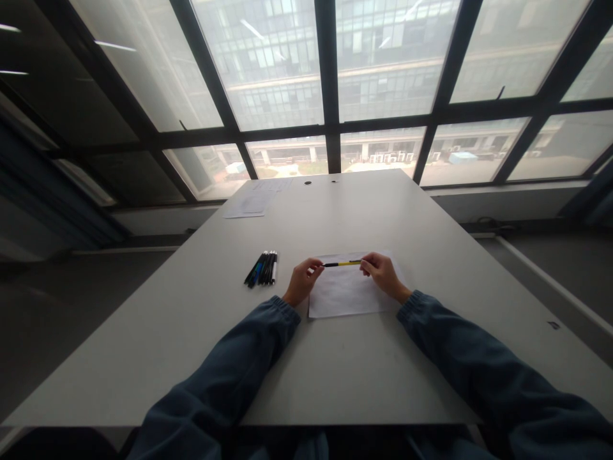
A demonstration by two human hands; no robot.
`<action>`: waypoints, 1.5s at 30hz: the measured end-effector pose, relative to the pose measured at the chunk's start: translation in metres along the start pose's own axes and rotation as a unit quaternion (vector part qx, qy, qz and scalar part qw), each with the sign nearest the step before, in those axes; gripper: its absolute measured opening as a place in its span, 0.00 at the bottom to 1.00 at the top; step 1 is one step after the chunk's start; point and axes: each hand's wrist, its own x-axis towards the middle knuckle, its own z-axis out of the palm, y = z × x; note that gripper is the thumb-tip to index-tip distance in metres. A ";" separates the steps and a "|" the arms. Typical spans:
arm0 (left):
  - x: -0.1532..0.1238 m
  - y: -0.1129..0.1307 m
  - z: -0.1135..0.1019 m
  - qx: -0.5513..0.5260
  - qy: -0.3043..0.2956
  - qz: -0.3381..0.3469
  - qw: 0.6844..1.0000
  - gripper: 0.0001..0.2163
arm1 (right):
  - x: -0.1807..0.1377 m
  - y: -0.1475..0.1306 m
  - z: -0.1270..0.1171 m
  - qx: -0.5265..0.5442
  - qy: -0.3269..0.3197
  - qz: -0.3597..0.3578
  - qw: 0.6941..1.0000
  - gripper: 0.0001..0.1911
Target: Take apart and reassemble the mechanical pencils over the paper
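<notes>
A black and yellow pen lies level between my two hands, above a white sheet of paper. My left hand pinches its black end between thumb and fingers. At the other end, my right hand is closed on the yellow part, hiding its tip. To the left of my left hand, a bunch of pens lies side by side on the white table. Most of them are dark, with one showing white and one blue.
More printed papers lie at the table's far left. Two small dark round things, one a black disc, are near the far edge. A small dark patch marks the right side. Large windows rise behind the table.
</notes>
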 end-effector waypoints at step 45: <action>-0.001 0.004 -0.002 0.008 -0.001 0.023 1.000 0.13 | -0.001 -0.004 0.001 0.038 -0.002 -0.002 0.999 0.14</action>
